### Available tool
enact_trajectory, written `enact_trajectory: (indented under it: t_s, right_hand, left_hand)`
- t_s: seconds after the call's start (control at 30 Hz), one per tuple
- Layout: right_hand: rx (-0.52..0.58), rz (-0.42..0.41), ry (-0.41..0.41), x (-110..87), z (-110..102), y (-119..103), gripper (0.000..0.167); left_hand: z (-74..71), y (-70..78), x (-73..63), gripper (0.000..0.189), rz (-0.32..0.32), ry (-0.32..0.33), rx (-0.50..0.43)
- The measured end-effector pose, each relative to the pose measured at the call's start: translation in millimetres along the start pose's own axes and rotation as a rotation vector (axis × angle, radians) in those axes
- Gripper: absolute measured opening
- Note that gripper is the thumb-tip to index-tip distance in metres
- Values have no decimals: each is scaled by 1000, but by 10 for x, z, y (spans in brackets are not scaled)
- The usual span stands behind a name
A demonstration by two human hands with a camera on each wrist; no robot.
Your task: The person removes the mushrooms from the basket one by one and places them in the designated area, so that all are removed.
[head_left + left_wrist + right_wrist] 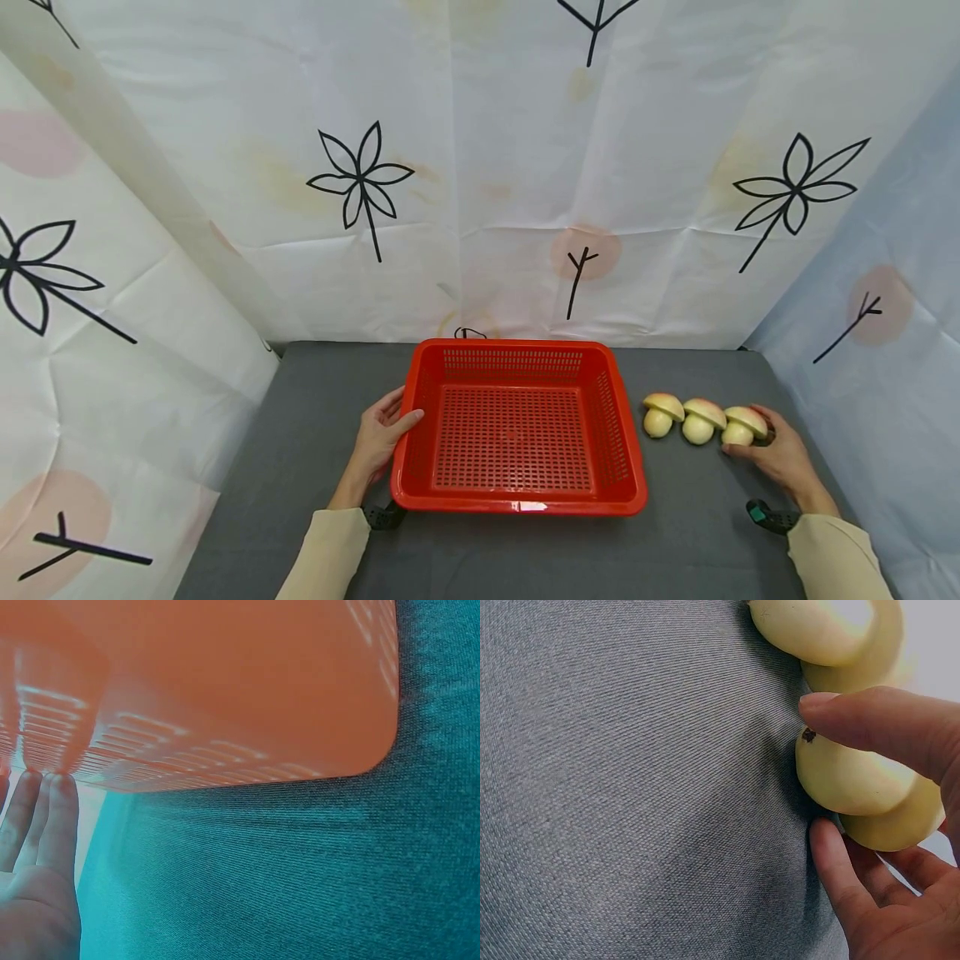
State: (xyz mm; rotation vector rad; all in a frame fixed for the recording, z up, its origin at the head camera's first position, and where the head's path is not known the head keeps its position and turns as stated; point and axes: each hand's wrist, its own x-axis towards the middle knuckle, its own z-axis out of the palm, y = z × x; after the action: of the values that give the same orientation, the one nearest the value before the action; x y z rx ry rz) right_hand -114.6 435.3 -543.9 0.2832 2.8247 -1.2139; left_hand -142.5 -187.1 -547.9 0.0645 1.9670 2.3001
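Observation:
A red plastic basket [517,506] with slotted walls stands on the grey cloth. At its left side is my left hand [382,433], thumb over the rim and fingers against the outer wall. The left wrist view shows the hand's straight fingers [56,825] touching the basket wall [247,690]. Three toy mushrooms with cream stems sit in a row right of the basket: a left one [660,414], a middle one [701,419] and a right one [742,423]. My right hand [783,454] grips the right mushroom [855,776] between thumb and fingers.
The grey cloth [315,417] covers the table. White curtains printed with black leaves [487,183] close off the back and both sides. A thin black loop [470,332] shows behind the basket's far rim. Dark bands are on both wrists.

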Motion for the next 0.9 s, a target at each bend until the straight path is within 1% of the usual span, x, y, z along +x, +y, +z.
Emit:
enact_trajectory:
  t_s: [0.3, 0.5, 0.6, 0.77, 0.9]
  right_hand:
    - [8, 8, 0, -22, -10, 4, 102]
    - [3, 32, 20, -60, -30, -55, 104]
    - [-5, 42, 40, -81, -55, -113, 104]
    - [-33, 55, 70, -102, -64, -259, 101]
    - [-70, 4, 98, -140, -40, -445, 96]
  left_hand:
    - [7, 5, 7, 61, -1, 2, 10]
    - [-5, -11, 27, 61, -1, -5, 13]
    - [-10, -18, 24, 61, 2, -7, 17]
    - [-26, -13, 16, 60, -15, 14, 19]
    - [-32, 24, 9, 60, -29, 22, 22]
